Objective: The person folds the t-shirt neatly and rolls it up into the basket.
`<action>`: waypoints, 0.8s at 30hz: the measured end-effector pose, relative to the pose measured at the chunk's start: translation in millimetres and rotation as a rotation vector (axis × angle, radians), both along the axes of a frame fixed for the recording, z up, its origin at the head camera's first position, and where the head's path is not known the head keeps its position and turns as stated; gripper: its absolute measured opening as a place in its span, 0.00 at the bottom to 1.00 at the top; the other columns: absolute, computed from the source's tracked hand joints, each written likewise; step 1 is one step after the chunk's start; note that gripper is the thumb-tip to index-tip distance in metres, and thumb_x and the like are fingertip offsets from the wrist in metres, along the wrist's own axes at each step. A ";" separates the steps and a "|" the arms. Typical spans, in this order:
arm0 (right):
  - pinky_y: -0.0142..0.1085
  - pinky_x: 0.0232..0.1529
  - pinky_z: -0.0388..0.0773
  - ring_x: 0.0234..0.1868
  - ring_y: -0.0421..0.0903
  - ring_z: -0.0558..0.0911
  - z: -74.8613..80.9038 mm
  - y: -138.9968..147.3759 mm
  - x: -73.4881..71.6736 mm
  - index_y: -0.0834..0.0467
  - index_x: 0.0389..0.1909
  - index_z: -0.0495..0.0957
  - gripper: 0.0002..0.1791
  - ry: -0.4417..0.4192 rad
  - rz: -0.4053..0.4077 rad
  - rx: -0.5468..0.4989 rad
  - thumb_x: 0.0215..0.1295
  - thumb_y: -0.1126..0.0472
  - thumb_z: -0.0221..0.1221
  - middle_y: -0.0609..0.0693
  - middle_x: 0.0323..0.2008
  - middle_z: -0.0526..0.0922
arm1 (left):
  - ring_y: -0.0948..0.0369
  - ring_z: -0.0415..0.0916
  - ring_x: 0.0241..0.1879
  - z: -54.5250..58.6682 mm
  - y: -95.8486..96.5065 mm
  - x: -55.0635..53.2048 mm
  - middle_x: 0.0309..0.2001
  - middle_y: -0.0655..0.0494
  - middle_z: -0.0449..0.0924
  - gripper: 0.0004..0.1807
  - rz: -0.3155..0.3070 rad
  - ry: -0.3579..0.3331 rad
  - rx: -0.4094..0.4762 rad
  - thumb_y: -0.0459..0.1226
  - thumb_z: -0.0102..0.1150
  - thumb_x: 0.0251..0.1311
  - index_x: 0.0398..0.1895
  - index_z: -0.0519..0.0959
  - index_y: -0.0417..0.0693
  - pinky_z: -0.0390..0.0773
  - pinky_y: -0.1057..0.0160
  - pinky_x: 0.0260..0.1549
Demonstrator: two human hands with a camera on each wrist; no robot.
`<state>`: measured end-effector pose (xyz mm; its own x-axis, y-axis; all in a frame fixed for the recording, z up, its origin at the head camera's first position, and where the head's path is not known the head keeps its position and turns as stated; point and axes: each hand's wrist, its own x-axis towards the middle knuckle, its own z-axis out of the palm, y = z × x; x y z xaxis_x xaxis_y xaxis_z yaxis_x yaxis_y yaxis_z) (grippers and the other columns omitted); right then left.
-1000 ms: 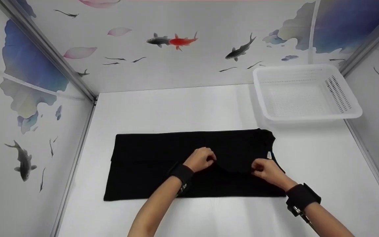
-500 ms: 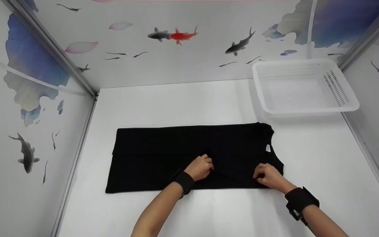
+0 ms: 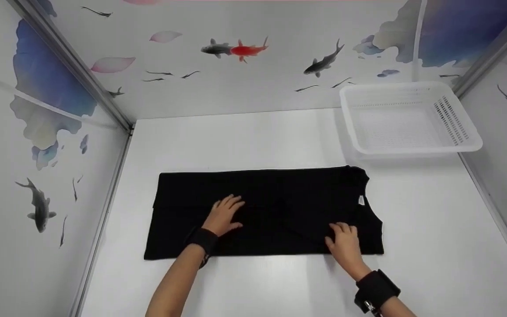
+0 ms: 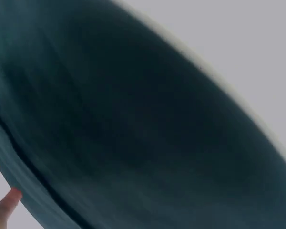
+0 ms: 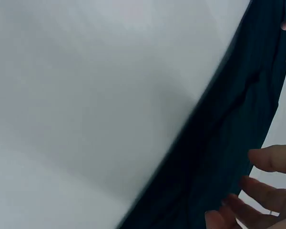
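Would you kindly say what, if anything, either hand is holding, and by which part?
Nothing is held: the left hand and right hand are over the black garment, fingers apart.

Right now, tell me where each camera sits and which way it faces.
Head: on the head, facing forward and down at dark garment and white basket; left hand, right hand, forearms show.
Left wrist: on that wrist, facing the garment; fingertips lower left.
Right wrist: on that wrist, facing tabletop and garment; fingers at right.
Both wrist views share the garment.
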<state>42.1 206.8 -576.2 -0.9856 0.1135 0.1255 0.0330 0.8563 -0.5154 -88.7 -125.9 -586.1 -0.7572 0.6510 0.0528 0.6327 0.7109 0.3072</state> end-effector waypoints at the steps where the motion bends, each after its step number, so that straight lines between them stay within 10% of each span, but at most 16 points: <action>1: 0.57 0.42 0.75 0.46 0.67 0.71 -2.2 -8.3 0.5 0.77 0.49 0.75 0.22 -0.014 -0.026 0.009 0.55 0.70 0.66 0.74 0.48 0.75 | 0.44 0.60 0.68 -0.2 -9.2 -2.6 0.67 0.43 0.67 0.37 0.035 -0.031 -0.020 0.44 0.73 0.52 0.64 0.72 0.40 0.65 0.37 0.60; 10: 0.67 0.45 0.71 0.55 0.78 0.65 -26.5 -48.3 -7.8 0.78 0.60 0.66 0.40 -0.066 -0.102 0.133 0.56 0.54 0.70 0.83 0.58 0.61 | 0.39 0.51 0.71 -3.7 -46.5 -10.8 0.72 0.42 0.58 0.44 0.211 -0.229 -0.023 0.48 0.73 0.49 0.69 0.67 0.41 0.55 0.30 0.61; 24: 0.73 0.59 0.54 0.65 0.82 0.51 -29.0 -44.3 -67.0 0.73 0.68 0.59 0.49 -0.201 0.139 0.101 0.56 0.47 0.69 0.85 0.65 0.48 | 0.40 0.55 0.70 -12.2 -82.4 5.7 0.71 0.41 0.60 0.39 0.326 -0.208 0.049 0.46 0.71 0.53 0.67 0.69 0.41 0.61 0.31 0.58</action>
